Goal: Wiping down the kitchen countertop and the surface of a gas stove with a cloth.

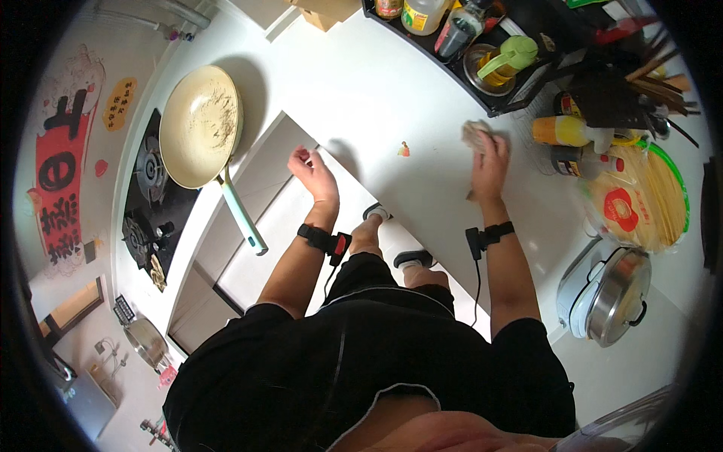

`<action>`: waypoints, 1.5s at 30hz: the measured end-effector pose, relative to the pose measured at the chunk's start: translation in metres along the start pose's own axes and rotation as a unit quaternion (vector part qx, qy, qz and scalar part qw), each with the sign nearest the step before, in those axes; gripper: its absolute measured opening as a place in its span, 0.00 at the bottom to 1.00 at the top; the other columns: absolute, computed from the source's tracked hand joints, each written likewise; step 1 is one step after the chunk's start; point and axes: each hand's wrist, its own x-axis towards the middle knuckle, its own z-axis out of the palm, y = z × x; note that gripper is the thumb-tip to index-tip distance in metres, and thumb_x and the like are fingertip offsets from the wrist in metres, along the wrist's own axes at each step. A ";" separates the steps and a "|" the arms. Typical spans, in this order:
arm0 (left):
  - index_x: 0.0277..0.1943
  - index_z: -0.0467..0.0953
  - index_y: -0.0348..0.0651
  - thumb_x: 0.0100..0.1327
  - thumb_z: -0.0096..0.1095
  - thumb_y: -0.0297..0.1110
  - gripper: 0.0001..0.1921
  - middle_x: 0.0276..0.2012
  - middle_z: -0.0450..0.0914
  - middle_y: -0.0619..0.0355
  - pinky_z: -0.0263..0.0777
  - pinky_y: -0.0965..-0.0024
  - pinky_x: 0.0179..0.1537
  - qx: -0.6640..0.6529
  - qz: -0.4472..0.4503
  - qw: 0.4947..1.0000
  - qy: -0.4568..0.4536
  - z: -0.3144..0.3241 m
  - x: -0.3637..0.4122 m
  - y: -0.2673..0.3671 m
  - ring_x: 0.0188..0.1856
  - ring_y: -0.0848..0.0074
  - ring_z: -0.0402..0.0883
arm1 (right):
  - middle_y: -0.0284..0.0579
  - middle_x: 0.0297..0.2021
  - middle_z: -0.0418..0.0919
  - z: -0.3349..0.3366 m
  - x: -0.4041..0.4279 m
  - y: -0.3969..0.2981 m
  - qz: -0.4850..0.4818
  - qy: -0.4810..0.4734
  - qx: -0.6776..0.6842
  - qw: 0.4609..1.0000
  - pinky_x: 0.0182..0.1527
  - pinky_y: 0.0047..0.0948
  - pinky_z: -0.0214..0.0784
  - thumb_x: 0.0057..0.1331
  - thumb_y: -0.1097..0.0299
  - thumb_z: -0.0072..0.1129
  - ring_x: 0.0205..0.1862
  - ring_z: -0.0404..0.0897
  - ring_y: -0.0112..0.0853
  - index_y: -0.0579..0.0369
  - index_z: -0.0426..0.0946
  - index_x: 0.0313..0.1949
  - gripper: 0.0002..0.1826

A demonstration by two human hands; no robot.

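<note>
On the right part of the white countertop, my right hand grips a crumpled greyish-brown cloth, which lies against the surface under and beyond the fingers. My left hand hovers near the counter's front edge with its fingers loosely curled, and nothing shows in it. Between the two hands, a small red and yellow sticker or scrap is on the counter. To the left of my left hand, a cream-coloured frying pan with a mint-green handle has brown marks on its inside; its handle juts past the counter edge.
A black rack of bottles and an oil pot stands at the back right. Sauce bottles, a bag of round wrappers or noodles and a lidded steel electric pot line the right side. A gas stove is at left.
</note>
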 end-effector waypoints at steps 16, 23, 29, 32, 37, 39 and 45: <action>0.75 0.61 0.45 0.81 0.37 0.51 0.28 0.69 0.70 0.57 0.58 0.64 0.73 -0.650 -0.342 0.675 -0.079 0.026 -0.041 -0.010 0.70 0.71 0.69 | 0.49 0.51 0.70 0.128 -0.026 -0.177 -0.164 -0.039 -0.036 0.985 0.62 0.51 0.63 0.65 0.69 0.60 0.55 0.72 0.49 0.49 0.76 0.63 0.25; 0.80 0.49 0.44 0.82 0.33 0.46 0.29 0.81 0.47 0.56 0.50 0.64 0.77 -0.679 -0.253 0.682 -0.104 -0.027 -0.057 -0.017 0.79 0.68 0.51 | 0.53 0.49 0.71 0.141 -0.080 -0.235 -0.249 -0.151 0.196 0.936 0.60 0.45 0.67 0.67 0.70 0.55 0.52 0.75 0.51 0.53 0.76 0.60 0.22; 0.77 0.54 0.40 0.82 0.33 0.43 0.27 0.79 0.55 0.55 0.50 0.62 0.78 -0.697 -0.333 0.624 -0.118 -0.113 -0.103 0.006 0.79 0.66 0.53 | 0.55 0.50 0.71 0.092 -0.139 -0.251 -0.220 -0.251 0.297 0.894 0.56 0.44 0.70 0.68 0.70 0.53 0.52 0.75 0.52 0.57 0.74 0.61 0.21; 0.74 0.61 0.38 0.82 0.35 0.44 0.26 0.73 0.67 0.53 0.57 0.61 0.76 -0.737 -0.333 0.566 -0.159 -0.163 -0.130 0.020 0.75 0.64 0.63 | 0.55 0.46 0.78 0.051 -0.164 -0.253 -0.163 -0.286 0.336 0.882 0.53 0.40 0.72 0.72 0.69 0.50 0.48 0.80 0.47 0.59 0.72 0.60 0.19; 0.72 0.63 0.35 0.82 0.35 0.44 0.26 0.72 0.68 0.48 0.60 0.59 0.75 -0.784 -0.285 0.528 -0.160 -0.246 -0.204 0.046 0.72 0.60 0.68 | 0.48 0.46 0.83 -0.027 -0.203 -0.265 -0.157 -0.335 0.381 0.847 0.52 0.34 0.73 0.78 0.66 0.46 0.47 0.82 0.33 0.60 0.72 0.59 0.16; 0.71 0.63 0.33 0.82 0.35 0.43 0.26 0.72 0.68 0.47 0.60 0.56 0.75 -0.794 -0.302 0.509 -0.142 -0.287 -0.241 0.060 0.74 0.59 0.66 | 0.44 0.46 0.81 -0.059 -0.224 -0.269 -0.181 -0.320 0.387 0.845 0.52 0.33 0.72 0.78 0.64 0.47 0.47 0.78 0.30 0.62 0.73 0.58 0.16; 0.59 0.68 0.28 0.82 0.36 0.43 0.23 0.68 0.69 0.38 0.64 0.51 0.74 -0.777 -0.241 0.580 -0.046 -0.445 -0.337 0.042 0.73 0.52 0.66 | 0.48 0.55 0.78 -0.146 -0.224 -0.259 -0.183 -0.304 0.284 0.891 0.64 0.36 0.64 0.76 0.59 0.50 0.58 0.75 0.35 0.62 0.73 0.61 0.22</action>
